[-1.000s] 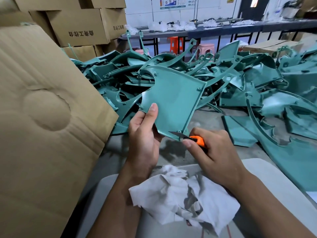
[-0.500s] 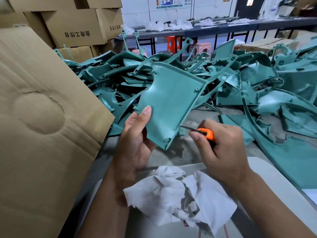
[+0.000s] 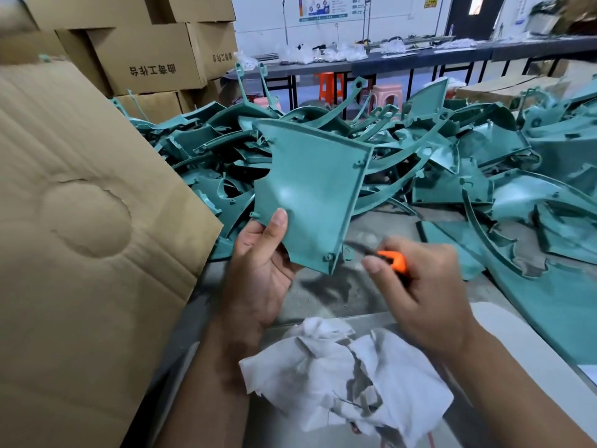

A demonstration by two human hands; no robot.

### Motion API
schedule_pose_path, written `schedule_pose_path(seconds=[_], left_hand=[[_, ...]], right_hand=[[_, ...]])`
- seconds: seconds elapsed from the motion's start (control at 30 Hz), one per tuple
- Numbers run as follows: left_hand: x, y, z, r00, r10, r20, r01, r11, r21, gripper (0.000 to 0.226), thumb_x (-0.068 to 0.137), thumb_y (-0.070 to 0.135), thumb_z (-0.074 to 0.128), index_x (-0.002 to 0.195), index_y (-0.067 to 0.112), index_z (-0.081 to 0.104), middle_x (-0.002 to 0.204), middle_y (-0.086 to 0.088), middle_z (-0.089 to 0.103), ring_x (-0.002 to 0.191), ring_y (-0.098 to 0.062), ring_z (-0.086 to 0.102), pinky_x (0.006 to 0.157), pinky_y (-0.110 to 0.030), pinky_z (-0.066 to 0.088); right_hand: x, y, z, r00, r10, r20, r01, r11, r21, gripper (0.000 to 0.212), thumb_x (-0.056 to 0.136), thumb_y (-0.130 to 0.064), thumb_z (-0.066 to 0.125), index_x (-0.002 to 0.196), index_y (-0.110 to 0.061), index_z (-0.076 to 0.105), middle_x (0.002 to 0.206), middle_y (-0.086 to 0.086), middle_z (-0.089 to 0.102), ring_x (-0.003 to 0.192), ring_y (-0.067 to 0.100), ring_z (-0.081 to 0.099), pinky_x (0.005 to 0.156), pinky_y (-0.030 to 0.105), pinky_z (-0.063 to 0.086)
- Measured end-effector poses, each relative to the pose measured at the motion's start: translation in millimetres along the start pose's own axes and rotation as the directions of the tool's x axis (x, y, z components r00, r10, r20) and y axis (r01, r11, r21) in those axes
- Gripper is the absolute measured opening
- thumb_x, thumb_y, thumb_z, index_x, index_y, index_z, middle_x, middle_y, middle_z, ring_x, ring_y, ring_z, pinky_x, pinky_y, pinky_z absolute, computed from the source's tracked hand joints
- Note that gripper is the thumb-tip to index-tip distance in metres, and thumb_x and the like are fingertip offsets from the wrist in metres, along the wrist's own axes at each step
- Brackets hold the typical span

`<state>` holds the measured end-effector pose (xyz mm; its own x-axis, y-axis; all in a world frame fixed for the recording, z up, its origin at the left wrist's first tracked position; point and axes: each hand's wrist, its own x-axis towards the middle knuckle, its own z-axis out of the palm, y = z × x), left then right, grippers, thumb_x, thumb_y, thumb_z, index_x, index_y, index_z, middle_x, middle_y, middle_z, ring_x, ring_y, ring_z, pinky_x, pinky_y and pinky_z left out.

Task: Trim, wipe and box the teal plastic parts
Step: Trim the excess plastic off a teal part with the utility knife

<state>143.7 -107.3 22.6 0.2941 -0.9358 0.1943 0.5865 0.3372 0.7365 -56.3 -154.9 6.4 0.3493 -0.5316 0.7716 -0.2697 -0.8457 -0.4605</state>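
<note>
One teal part (image 3: 310, 192) in left grip (image 3: 258, 270), knife (image 3: 392, 260) just right.

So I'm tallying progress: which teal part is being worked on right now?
The flat fan-shaped panel held up by the left hand; the other teal parts lie piled on the table.

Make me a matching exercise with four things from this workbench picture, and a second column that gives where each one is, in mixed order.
Things:
1. teal panel
2. orange knife
3. white rag
4. cardboard sheet

Places:
A. crumpled between the forearms, nearest the camera
B. leaning along the left edge
C. held up in the left hand
D. gripped in the right hand

Pairs: 1-C, 2-D, 3-A, 4-B
</note>
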Motion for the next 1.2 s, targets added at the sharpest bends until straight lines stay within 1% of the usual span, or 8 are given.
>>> schedule_pose_path(seconds=[0.2, 0.4, 0.53, 0.67, 0.83, 0.9, 1.0, 1.2], left_hand=[[0.7, -4.4, -3.0, 1.000, -0.002, 0.008, 0.002, 0.999, 0.041, 0.032, 0.089, 0.023, 0.069, 0.114, 0.003, 0.071, 0.118, -0.019, 0.073, 0.107, -0.029, 0.073, 0.082, -0.037, 0.061], [1.4, -3.0, -4.5, 0.999, -0.043, 0.023, 0.040, 0.994, 0.102, 0.024, 0.089, 0.015, 0.061, 0.106, 0.006, 0.076, 0.113, -0.019, 0.075, 0.099, -0.027, 0.075, 0.077, -0.036, 0.062], [0.1, 6.1, -13.2, 0.996, -0.073, 0.045, 0.066, 0.988, 0.142, 0.025, 0.089, 0.015, 0.060, 0.104, 0.008, 0.079, 0.114, -0.018, 0.075, 0.098, -0.026, 0.075, 0.077, -0.035, 0.062], [-2.7, 8.8, -23.8, 0.995, -0.077, 0.056, 0.066, 0.982, 0.176, 0.030, 0.087, 0.014, 0.060, 0.111, 0.007, 0.077, 0.114, -0.017, 0.075, 0.102, -0.028, 0.074, 0.083, -0.038, 0.061], [0.5, 2.2, -18.4, 0.995, -0.026, -0.101, 0.043, 0.985, 0.165, 0.067, 0.080, 0.013, 0.071, 0.138, -0.011, 0.048, 0.128, -0.025, 0.066, 0.119, -0.038, 0.064, 0.110, -0.058, 0.045], [0.9, -3.4, -11.5, 0.993, 0.008, -0.117, 0.016, 0.979, 0.205, 0.055, 0.078, 0.015, 0.077, 0.128, -0.002, 0.061, 0.124, -0.025, 0.068, 0.113, -0.040, 0.065, 0.104, -0.057, 0.047], [-1.5, -16.6, 2.4, 1.000, 0.020, 0.013, -0.023, 0.959, 0.282, 0.026, 0.083, 0.013, 0.074, 0.109, 0.015, 0.076, 0.114, -0.019, 0.074, 0.105, -0.038, 0.067, 0.092, -0.055, 0.052], [-5.7, -18.9, 3.9, 0.961, -0.121, 0.249, 0.046, 0.957, 0.286, 0.047, 0.077, -0.005, 0.077, 0.122, 0.006, 0.070, 0.124, -0.022, 0.070, 0.117, -0.039, 0.067, 0.097, -0.048, 0.056]], right_hand=[[-2.5, -2.8, 7.3, 0.992, -0.022, 0.121, 0.031, 0.997, -0.068, 0.054, 0.101, -0.054, 0.053, 0.066, -0.012, 0.055, 0.051, -0.008, 0.039, 0.046, 0.017, 0.041, 0.045, 0.040, 0.036], [-2.0, 0.5, 1.6, 0.999, 0.037, -0.031, -0.039, 0.995, -0.094, 0.052, 0.104, -0.053, 0.050, 0.068, -0.016, 0.053, 0.051, -0.010, 0.039, 0.045, 0.013, 0.041, 0.045, 0.036, 0.035], [3.4, 7.1, -7.2, 0.972, 0.114, -0.205, -0.137, 0.985, -0.101, 0.048, 0.107, -0.047, 0.048, 0.066, -0.023, 0.048, 0.051, -0.016, 0.038, 0.045, 0.011, 0.043, 0.044, 0.014, 0.025], [6.4, 20.2, -17.1, 0.871, 0.333, -0.361, -0.366, 0.930, -0.026, 0.062, 0.108, -0.049, 0.047, 0.058, -0.013, 0.036, 0.050, 0.002, 0.035, 0.045, 0.016, 0.029, 0.045, 0.027, 0.023], [10.4, 13.2, -18.9, 0.776, 0.626, 0.081, -0.472, 0.491, 0.732, 0.059, 0.092, -0.070, 0.061, 0.080, -0.012, 0.058, 0.064, 0.007, 0.055, 0.043, 0.019, 0.038, 0.044, 0.029, 0.031], [8.9, 8.3, -11.1, 0.818, 0.544, 0.185, -0.493, 0.499, 0.712, 0.054, 0.080, -0.063, 0.079, 0.093, -0.013, 0.063, 0.076, 0.008, 0.062, 0.044, 0.017, 0.041, 0.042, 0.027, 0.034], [3.9, 4.4, 3.1, 0.804, 0.545, 0.238, -0.556, 0.549, 0.624, 0.032, 0.079, -0.034, 0.089, 0.073, -0.024, 0.060, 0.056, 0.004, 0.050, 0.042, 0.017, 0.038, 0.042, 0.025, 0.033], [5.4, 11.0, 5.2, 0.705, 0.670, 0.231, -0.559, 0.326, 0.762, 0.030, 0.082, -0.034, 0.084, 0.062, -0.024, 0.064, 0.050, 0.002, 0.041, 0.036, 0.014, 0.030, 0.039, 0.021, 0.028]])
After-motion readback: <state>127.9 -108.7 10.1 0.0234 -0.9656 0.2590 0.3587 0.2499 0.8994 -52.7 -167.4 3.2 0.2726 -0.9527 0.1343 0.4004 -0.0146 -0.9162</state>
